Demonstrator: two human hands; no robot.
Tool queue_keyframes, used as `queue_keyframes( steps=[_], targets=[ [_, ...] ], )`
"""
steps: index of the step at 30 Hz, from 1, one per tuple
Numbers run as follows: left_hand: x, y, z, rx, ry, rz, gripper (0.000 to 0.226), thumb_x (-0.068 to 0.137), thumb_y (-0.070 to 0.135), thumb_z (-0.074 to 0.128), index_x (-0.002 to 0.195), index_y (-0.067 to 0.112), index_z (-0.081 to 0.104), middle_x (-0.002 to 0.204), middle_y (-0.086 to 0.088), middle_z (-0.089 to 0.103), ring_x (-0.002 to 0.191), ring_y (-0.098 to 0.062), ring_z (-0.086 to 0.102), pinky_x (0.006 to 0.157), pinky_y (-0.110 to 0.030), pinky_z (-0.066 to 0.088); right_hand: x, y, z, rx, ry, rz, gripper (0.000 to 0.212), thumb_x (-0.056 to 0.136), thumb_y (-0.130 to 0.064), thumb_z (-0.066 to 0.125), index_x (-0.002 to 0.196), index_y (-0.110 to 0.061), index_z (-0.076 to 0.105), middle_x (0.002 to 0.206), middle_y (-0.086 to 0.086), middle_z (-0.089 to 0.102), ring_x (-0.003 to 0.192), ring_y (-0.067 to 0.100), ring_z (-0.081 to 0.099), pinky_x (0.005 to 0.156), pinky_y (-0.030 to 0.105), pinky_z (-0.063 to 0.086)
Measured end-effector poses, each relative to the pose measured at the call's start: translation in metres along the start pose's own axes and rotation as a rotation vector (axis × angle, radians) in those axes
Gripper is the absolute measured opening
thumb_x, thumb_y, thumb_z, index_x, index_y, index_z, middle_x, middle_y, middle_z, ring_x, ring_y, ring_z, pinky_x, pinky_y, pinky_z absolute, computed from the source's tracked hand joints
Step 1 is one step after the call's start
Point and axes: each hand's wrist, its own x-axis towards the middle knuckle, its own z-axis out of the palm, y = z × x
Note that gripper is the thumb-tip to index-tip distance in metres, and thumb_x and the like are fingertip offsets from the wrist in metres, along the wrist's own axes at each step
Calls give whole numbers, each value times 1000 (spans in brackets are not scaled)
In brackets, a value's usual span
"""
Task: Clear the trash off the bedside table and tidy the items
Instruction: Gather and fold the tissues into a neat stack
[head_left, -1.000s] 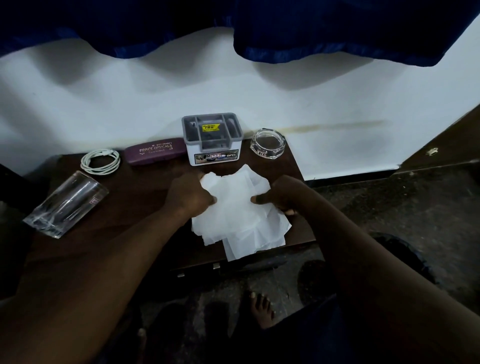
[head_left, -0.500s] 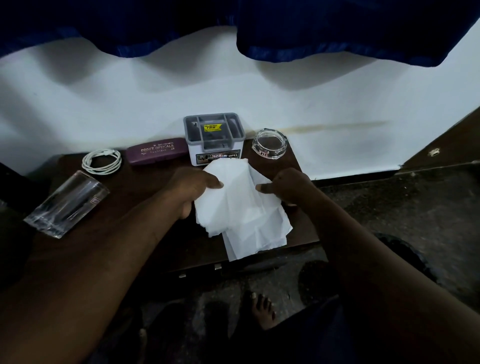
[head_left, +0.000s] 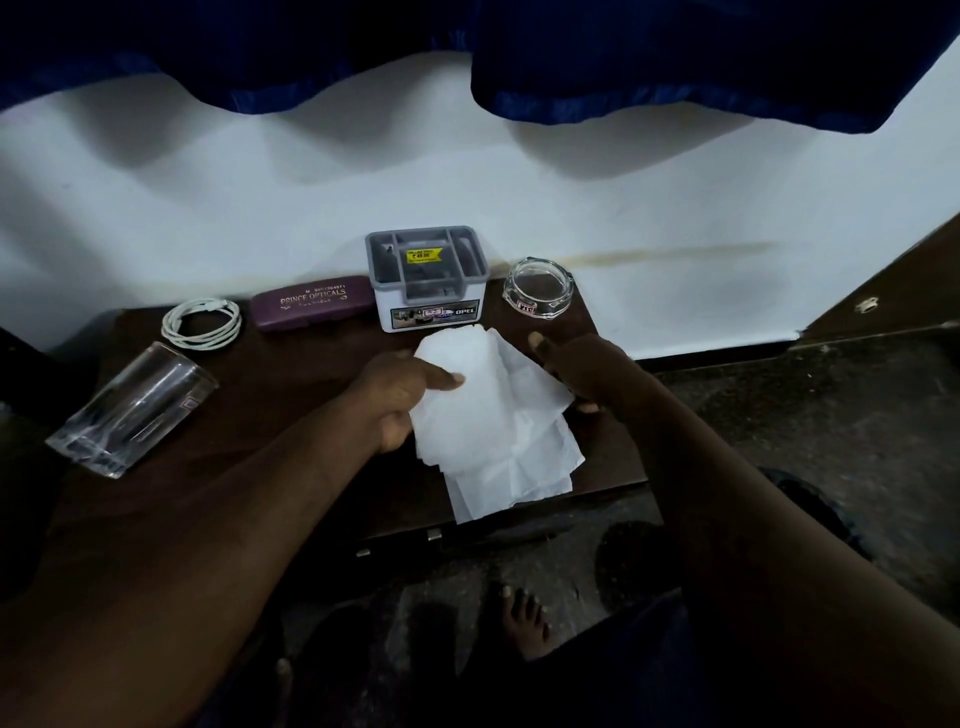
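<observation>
White tissue paper (head_left: 493, 415) lies bunched at the front middle of the dark wooden bedside table (head_left: 291, 395), its lower sheet hanging over the front edge. My left hand (head_left: 400, 395) grips its left side, with the thumb laid across the paper. On the right side, my right hand (head_left: 582, 364) pinches the paper's edge from behind. A clear drinking glass (head_left: 132, 410) lies on its side at the left.
Along the wall stand a coiled white cable (head_left: 201, 323), a maroon glasses case (head_left: 311, 309), a grey and white organiser box (head_left: 428, 278) and a glass ashtray (head_left: 539, 286). Blue curtains (head_left: 675, 57) hang above. My bare foot (head_left: 524, 618) is on the floor below the table.
Both hands have lifted and gathered the tissue paper toward the organiser box. The paper is more bunched and stands higher than before.
</observation>
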Motion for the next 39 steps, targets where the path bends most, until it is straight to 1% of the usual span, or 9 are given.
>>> queue_keyframes(
  steps=[3,7,10,15,18,23,27,32,39],
  targets=[
    [1,4,5,-78,-135,1,51,77,-9,74,127,2,68,122,-20,72,111,-39,70,96,-57,55,-2,1,-2,105,7,1,69,93,-75,45,83,-13,74,84,11,72,67,26,66,46,22,43],
    [-1,5,12,-100,-206,30,48,81,-10,71,126,5,69,120,-15,75,110,-34,72,88,-49,61,-2,0,-7,154,54,-30,65,98,-67,43,104,-9,72,107,20,74,95,34,69,85,41,53],
    [3,2,12,-72,-150,16,49,82,-11,70,128,4,68,120,-15,74,111,-35,71,92,-49,58,-3,-5,-8,124,141,-113,61,102,-63,40,109,-10,69,98,13,71,98,33,67,82,36,45],
    [10,0,12,19,-7,49,46,78,-13,73,122,0,69,117,-20,74,107,-40,72,94,-55,57,-5,-14,-3,665,-12,-88,47,99,-60,53,95,-15,69,79,1,64,61,11,55,56,19,47],
    [18,-5,2,238,169,104,43,79,-9,75,120,0,67,115,-20,73,104,-41,70,94,-57,57,1,-9,2,416,4,-170,42,98,-46,63,91,-5,69,82,12,68,76,27,61,80,40,53],
    [18,-8,-5,904,243,357,55,76,27,87,126,16,67,124,-6,68,112,-27,65,96,-38,54,3,5,8,164,106,-162,40,76,-47,85,89,-13,69,71,-11,61,63,4,54,63,23,42],
    [14,0,-16,1171,322,417,57,74,38,86,124,19,68,125,-7,68,109,-26,66,91,-35,56,7,7,9,-31,137,-185,49,69,-51,88,95,-13,71,82,-4,63,74,14,55,64,29,39],
    [10,-3,-19,998,254,156,45,72,15,89,109,8,65,103,-12,67,74,-28,73,59,-43,65,15,4,21,-124,43,-171,50,62,-58,89,71,-19,59,64,-9,58,62,8,54,51,24,34],
    [13,-8,-14,725,223,146,50,72,-4,86,115,8,63,106,-13,66,76,-28,72,57,-39,64,20,-1,22,-82,32,-27,57,59,-68,82,55,-17,60,44,-7,55,46,5,53,46,21,32]
  ],
)
